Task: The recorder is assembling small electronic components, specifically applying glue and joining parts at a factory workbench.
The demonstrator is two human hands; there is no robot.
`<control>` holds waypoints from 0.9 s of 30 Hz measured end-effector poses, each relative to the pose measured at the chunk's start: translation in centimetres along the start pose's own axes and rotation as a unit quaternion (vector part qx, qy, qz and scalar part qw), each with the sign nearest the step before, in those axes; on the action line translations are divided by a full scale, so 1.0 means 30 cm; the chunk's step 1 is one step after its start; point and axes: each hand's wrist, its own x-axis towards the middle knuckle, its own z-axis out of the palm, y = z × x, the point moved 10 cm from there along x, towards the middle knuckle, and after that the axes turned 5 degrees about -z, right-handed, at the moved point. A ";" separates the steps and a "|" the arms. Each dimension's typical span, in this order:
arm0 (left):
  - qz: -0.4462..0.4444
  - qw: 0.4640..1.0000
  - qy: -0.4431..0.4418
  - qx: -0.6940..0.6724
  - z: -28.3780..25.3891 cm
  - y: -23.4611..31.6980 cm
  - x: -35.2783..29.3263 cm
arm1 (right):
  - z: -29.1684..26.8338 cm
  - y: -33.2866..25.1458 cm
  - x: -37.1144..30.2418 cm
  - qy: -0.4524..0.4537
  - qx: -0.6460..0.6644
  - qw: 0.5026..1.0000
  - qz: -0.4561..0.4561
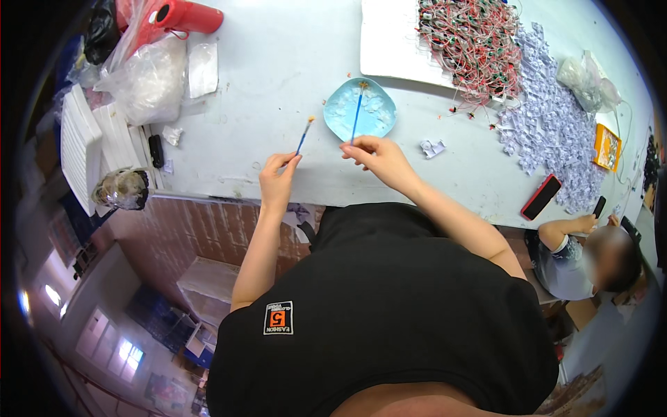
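My left hand is closed in a pinch around the lower end of a thin blue-handled brush, whose yellowish tip points up and away above the table. My right hand pinches a second blue-handled brush over the near edge of a light-blue dish. That brush's yellowish tip reaches the far side of the dish; whether it touches the dish I cannot tell. Whitish patches of some material cover the dish's inside. The fingertips of both hands are partly hidden.
A small cluster of white pieces lies right of the dish. Beyond are a white board, tangled red-and-white wired parts and a wide pile of small white pieces. A phone lies near a seated person. Plastic bags stand left.
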 end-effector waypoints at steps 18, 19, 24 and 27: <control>0.083 0.994 0.033 0.067 0.015 0.165 -0.030 | 0.232 0.047 -0.165 -0.318 -0.134 0.939 -0.010; 0.120 0.988 0.028 0.098 0.039 0.179 -0.027 | 0.212 0.075 -0.198 -0.321 -0.133 0.938 -0.012; 0.209 0.960 0.025 0.186 0.130 0.213 -0.021 | 0.042 0.144 -0.253 -0.173 -0.084 0.979 0.062; 0.248 0.942 0.042 0.223 0.166 0.264 -0.031 | 0.029 0.128 -0.277 -0.158 -0.083 0.982 0.057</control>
